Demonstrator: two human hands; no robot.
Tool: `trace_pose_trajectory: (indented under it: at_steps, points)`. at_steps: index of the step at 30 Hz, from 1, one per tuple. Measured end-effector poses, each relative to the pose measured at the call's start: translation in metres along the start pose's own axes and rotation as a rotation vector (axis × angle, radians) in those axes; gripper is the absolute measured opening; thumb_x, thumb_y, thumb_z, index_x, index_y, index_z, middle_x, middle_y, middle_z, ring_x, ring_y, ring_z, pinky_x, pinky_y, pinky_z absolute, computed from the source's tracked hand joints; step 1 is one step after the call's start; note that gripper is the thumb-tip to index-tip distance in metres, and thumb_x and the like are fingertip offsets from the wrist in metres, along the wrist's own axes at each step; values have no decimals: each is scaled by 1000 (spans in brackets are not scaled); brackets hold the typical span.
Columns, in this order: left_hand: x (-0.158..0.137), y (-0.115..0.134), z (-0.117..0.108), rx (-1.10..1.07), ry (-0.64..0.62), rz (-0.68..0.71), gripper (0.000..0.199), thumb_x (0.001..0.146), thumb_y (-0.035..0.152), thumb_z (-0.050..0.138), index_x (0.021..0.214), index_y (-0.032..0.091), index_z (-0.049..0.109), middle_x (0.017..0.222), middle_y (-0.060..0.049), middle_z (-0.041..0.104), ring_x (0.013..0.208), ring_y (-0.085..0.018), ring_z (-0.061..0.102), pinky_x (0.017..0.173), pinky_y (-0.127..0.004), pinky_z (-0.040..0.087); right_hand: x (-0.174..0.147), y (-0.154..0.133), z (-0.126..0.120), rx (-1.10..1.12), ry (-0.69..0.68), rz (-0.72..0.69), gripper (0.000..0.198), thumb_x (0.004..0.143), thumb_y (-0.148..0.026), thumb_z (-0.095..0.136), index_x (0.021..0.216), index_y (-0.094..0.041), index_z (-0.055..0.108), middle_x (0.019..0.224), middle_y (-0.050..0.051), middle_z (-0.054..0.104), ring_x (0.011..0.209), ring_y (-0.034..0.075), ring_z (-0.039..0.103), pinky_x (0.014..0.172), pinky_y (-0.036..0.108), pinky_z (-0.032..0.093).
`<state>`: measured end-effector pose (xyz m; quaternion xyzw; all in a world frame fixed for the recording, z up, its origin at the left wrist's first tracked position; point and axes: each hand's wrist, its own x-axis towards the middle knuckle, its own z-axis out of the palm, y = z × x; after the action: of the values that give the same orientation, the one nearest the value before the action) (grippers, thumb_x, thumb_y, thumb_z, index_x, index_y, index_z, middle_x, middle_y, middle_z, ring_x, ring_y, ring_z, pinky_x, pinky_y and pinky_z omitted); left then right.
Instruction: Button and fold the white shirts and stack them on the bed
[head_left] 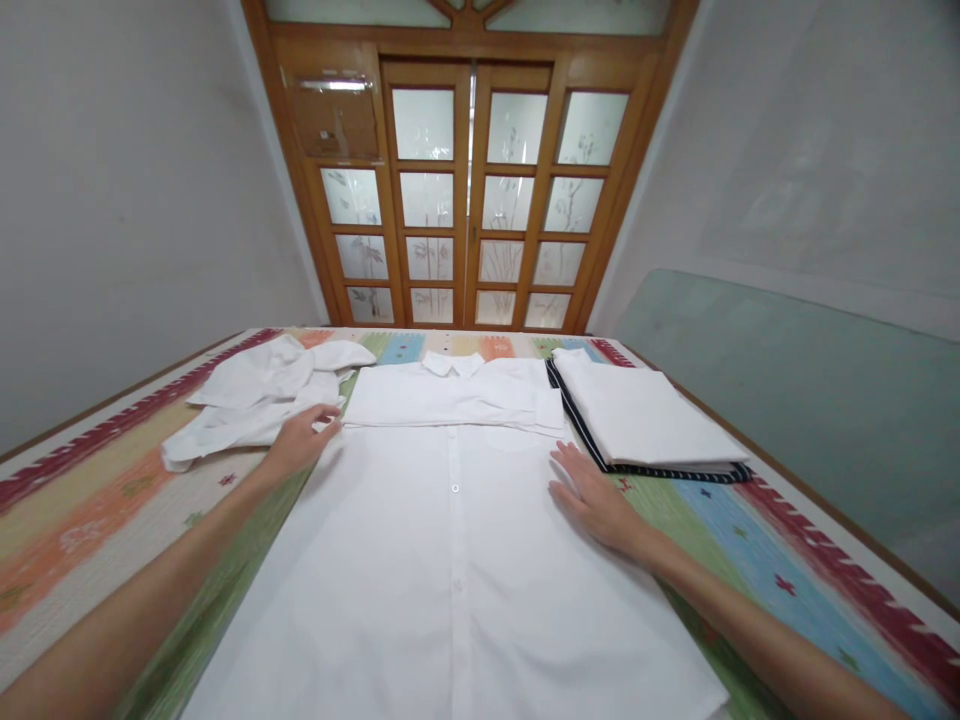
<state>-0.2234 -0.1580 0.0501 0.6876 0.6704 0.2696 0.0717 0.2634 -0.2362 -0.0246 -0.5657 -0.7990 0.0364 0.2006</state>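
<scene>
A white button-front shirt lies spread face up, its collar at the far end. Its sleeves are folded across the upper chest. At the shirt's left edge, by the end of the sleeve fold, my left hand has loosely bent fingers, with thumb and forefinger slightly apart. My right hand rests flat on the shirt's right side just below the cuff, fingers spread.
A crumpled white garment lies to the left. On the right is a folded white garment atop a dark striped one. A colourful striped cloth covers the surface. Beyond stand wooden glazed doors; a pale green panel leans at right.
</scene>
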Motion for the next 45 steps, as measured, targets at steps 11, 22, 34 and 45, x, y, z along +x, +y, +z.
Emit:
trace_pose_trajectory:
  at_steps: [11, 22, 34, 45]
  points:
    - [109, -8, 23, 69, -14, 61, 39, 82, 25, 43, 113, 12, 63, 115, -12, 70, 98, -23, 68, 92, -34, 50, -7, -13, 7, -88, -33, -29, 58, 99, -49, 30, 147, -17, 41, 154, 10, 33, 144, 26, 27, 118, 50, 25]
    - [164, -22, 54, 88, -108, 88, 42, 79, 17, 44, 116, 14, 65, 129, -12, 64, 123, -24, 57, 108, -36, 38, -7, -18, 2, -93, -41, -2, 55, 100, -47, 33, 148, -21, 38, 154, 8, 34, 144, 25, 27, 117, 50, 26]
    - [178, -39, 72, 217, -186, 124, 60, 69, 10, 48, 129, 14, 57, 122, -15, 67, 115, -27, 62, 100, -35, 46, -7, -19, -1, -90, -80, 24, 56, 99, -46, 35, 149, -22, 36, 155, 7, 31, 145, 25, 25, 118, 49, 25]
    - [163, -31, 86, 399, -188, 109, 48, 81, 8, 40, 125, 17, 57, 141, -15, 52, 116, -27, 61, 97, -41, 47, -6, -19, -2, -101, -88, 21, 56, 99, -47, 35, 148, -21, 39, 155, 7, 31, 145, 25, 26, 118, 49, 26]
